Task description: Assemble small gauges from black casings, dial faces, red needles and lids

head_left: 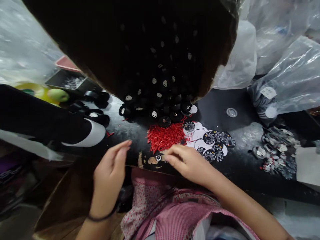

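Observation:
My left hand (111, 165) is raised over the table's front edge, fingers stretched out and holding nothing I can see. The fingers of my right hand (185, 161) are pinched together low over the table; what they hold, if anything, is hidden. Just left of those fingertips lies a small round black-and-silver part (158, 157). A heap of thin red pointers (165, 136) lies right behind it. Printed black dials (212, 137) and plain white discs (199, 134) spread to the right of the heap.
A large tilted container (135, 43) spills round black cases (164, 121) onto the black table (240, 133). Small mixed parts (280, 150) and a clear plastic bag (292, 76) stand right. A grey tray (72, 81) and a dark roll-like object (37, 116) are left.

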The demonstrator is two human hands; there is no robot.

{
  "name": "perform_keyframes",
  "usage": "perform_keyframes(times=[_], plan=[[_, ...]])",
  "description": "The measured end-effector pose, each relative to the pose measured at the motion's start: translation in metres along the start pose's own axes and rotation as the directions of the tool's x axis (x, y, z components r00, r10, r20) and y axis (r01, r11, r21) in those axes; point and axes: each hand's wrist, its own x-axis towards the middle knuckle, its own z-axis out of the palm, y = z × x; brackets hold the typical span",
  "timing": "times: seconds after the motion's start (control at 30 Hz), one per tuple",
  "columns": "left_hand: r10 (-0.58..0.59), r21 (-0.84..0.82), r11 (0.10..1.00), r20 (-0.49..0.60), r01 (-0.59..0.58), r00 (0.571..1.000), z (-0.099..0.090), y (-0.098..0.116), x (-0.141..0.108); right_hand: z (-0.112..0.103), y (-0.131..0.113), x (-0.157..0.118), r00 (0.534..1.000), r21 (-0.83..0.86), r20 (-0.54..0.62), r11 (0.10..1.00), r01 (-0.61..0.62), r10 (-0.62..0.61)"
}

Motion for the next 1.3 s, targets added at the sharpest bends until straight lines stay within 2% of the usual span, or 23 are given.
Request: perform_keyframes(times=[0.07, 0.13, 0.23, 0.27, 0.33, 0.4, 0.5, 0.53, 0.6, 0.67, 0.73, 0.83, 0.9, 0.93, 1.07, 1.13, 1.2, 1.3], plan=[[0.065, 0.054, 0.996, 0.071, -0.069, 0.995, 0.028, 0.013, 0.039, 0.004, -0.005, -0.005, 0.996, -0.07, 0.08, 0.997, 0.041, -0.036], [0.074, 0.074, 0.994, 0.102, -0.082, 0.992, 0.054, 0.024, 0.075, 0.004, -0.003, -0.016, 0.991, -0.15, 0.135, 0.988, 0.029, -0.008], [0.064, 0.079, 0.994, 0.097, -0.071, 0.993, 0.079, 0.03, 0.109, -0.006, 0.008, -0.035, 0.982, -0.227, 0.169, 0.973, -0.043, 0.083], [0.045, 0.018, 0.999, 0.076, -0.046, 0.996, 0.083, 0.03, 0.114, -0.01, 0.013, -0.04, 0.983, -0.258, 0.141, 0.963, -0.08, 0.119], [-0.02, -0.212, 0.977, 0.02, 0.024, 1.0, 0.086, 0.028, 0.115, -0.016, 0.022, -0.045, 0.984, -0.362, 0.027, 0.919, -0.156, 0.177], [-0.085, -0.453, 0.889, -0.015, 0.068, 0.996, 0.083, 0.029, 0.106, -0.019, 0.029, -0.043, 0.978, -0.498, -0.085, 0.842, -0.207, 0.19], [-0.1, -0.641, 0.765, -0.018, 0.065, 0.995, 0.07, 0.037, 0.072, -0.02, 0.036, -0.034, 0.978, -0.626, -0.124, 0.752, -0.207, 0.166], [-0.109, -0.71, 0.698, 0.021, 0.092, 0.994, 0.065, 0.041, 0.058, -0.02, 0.037, -0.032, 0.979, -0.636, -0.124, 0.744, -0.204, 0.162], [-0.164, -0.84, 0.473, 0.213, 0.266, 0.963, 0.057, 0.049, 0.026, -0.021, 0.041, -0.027, 0.98, -0.62, -0.128, 0.758, -0.201, 0.155], [-0.234, -0.822, 0.293, 0.434, 0.489, 0.87, 0.052, 0.055, -0.004, -0.024, 0.043, -0.025, 0.979, -0.575, -0.139, 0.793, -0.202, 0.148], [-0.279, -0.747, 0.178, 0.586, 0.641, 0.761, 0.054, 0.06, -0.027, -0.026, 0.044, -0.025, 0.979, -0.528, -0.152, 0.826, -0.199, 0.139], [-0.283, -0.649, 0.017, 0.727, 0.761, 0.626, 0.065, 0.069, -0.044, -0.025, 0.038, -0.027, 0.978, -0.435, -0.172, 0.881, -0.185, 0.12], [-0.282, -0.615, -0.06, 0.766, 0.786, 0.577, 0.074, 0.077, -0.045, -0.021, 0.032, -0.03, 0.979, -0.366, -0.185, 0.919, -0.148, 0.084], [-0.285, -0.619, -0.077, 0.765, 0.781, 0.578, 0.077, 0.081, -0.044, -0.019, 0.03, -0.032, 0.98, -0.335, -0.189, 0.935, -0.118, 0.056], [-0.276, -0.68, -0.07, 0.716, 0.73, 0.641, 0.084, 0.094, -0.038, -0.013, 0.03, -0.037, 0.968, -0.172, -0.248, 0.985, 0.007, -0.05], [-0.262, -0.683, -0.066, 0.715, 0.727, 0.648, 0.084, 0.096, -0.038, -0.014, 0.033, -0.037, 0.95, -0.075, -0.312, 0.997, -0.01, -0.014], [-0.242, -0.678, -0.056, 0.722, 0.733, 0.648, 0.085, 0.095, -0.04, -0.016, 0.035, -0.037, 0.937, 0.004, -0.34, 0.996, -0.087, 0.083], [-0.24, -0.684, -0.001, 0.708, 0.729, 0.664, 0.086, 0.09, -0.043, -0.019, 0.03, -0.036, 0.91, 0.092, -0.38, 0.985, -0.143, 0.167]])
